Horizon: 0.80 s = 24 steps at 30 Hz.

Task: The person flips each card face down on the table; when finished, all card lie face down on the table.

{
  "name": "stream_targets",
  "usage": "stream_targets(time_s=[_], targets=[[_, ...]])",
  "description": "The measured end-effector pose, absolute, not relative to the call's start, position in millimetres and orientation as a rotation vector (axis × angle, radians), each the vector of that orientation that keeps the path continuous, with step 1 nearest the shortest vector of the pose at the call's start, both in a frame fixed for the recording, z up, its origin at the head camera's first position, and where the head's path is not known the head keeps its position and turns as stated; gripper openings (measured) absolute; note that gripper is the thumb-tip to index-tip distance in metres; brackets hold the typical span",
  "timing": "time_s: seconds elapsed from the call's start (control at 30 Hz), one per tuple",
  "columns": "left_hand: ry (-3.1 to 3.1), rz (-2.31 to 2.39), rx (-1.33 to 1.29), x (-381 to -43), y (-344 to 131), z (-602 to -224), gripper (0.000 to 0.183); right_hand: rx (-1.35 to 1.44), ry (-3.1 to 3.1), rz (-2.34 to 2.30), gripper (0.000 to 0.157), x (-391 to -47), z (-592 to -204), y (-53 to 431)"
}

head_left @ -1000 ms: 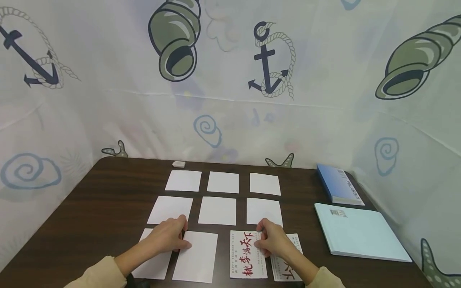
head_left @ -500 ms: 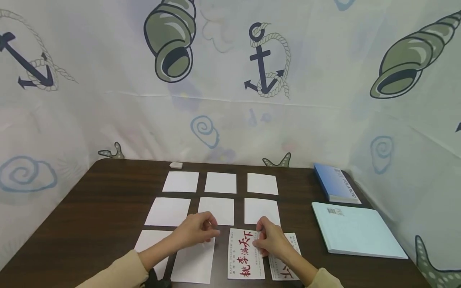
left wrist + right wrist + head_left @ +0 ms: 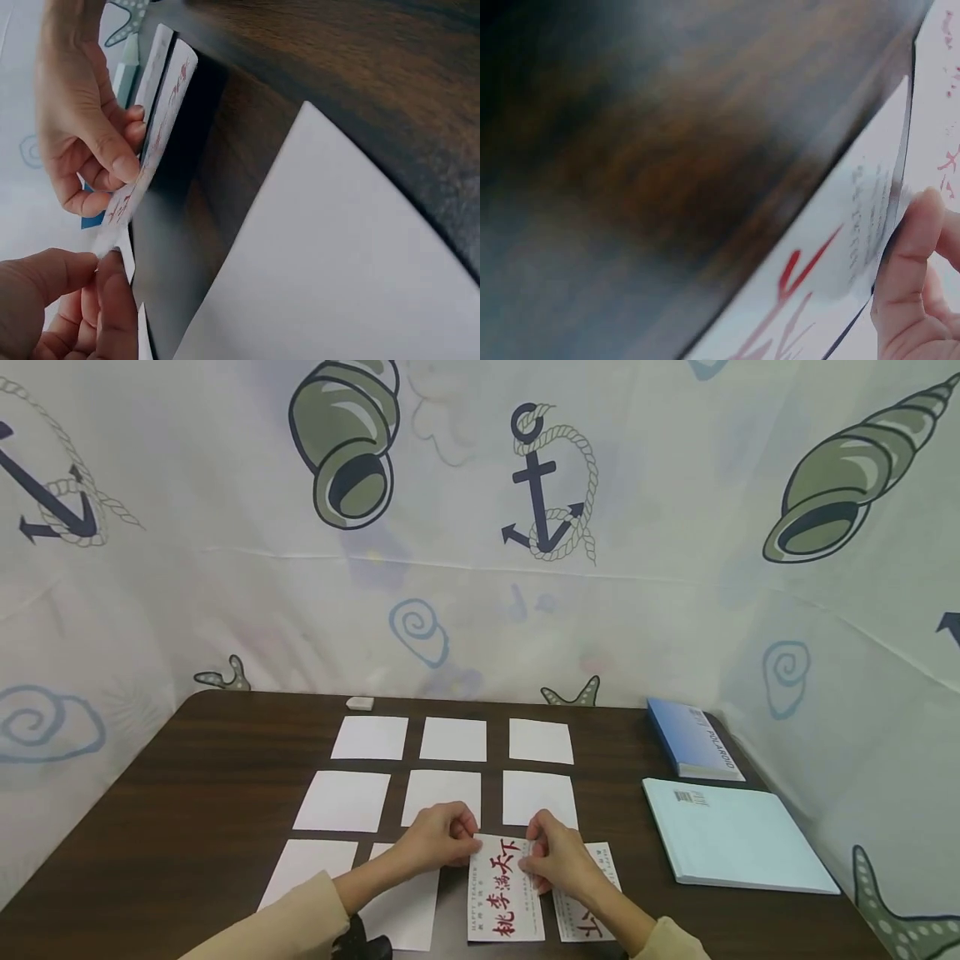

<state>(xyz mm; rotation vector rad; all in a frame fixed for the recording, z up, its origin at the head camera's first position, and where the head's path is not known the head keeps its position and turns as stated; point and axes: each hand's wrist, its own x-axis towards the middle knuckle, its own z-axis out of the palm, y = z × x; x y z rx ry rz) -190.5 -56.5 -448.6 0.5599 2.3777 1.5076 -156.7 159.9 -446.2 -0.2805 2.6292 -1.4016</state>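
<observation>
A white card with red calligraphy is held at its top by both hands. My left hand pinches its upper left corner between thumb and fingers. My right hand grips its right edge near the top. In the left wrist view the card is tilted up off the table, with the right hand above the left hand. A second calligraphy card lies beneath the right wrist, partly hidden. Blank white cards lie to the left, partly covered by the left forearm.
Several blank cards lie in rows on the dark wooden table. At the right are a pale blue box and a blue box lettered POLAROID. A small white block sits at the back edge, before a patterned curtain.
My left hand has left the blank card and moved right to the calligraphy card's upper left corner. The right hand keeps its hold on that card.
</observation>
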Motion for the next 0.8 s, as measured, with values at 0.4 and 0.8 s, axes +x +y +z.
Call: stream_targets(time_s=[0.4,0.8], targets=[[2.3,1.589,0.499,-189.9,-53.7,-429.7,0.011,-0.449,2.495,-1.5,0.035,-132.7,-427.8,123.9],[1.949,1.685,0.523,-182.2,-63.5,-428.7,0.035,-0.386,2.314,-1.698,0.025,-119.0,-413.7,123.3]])
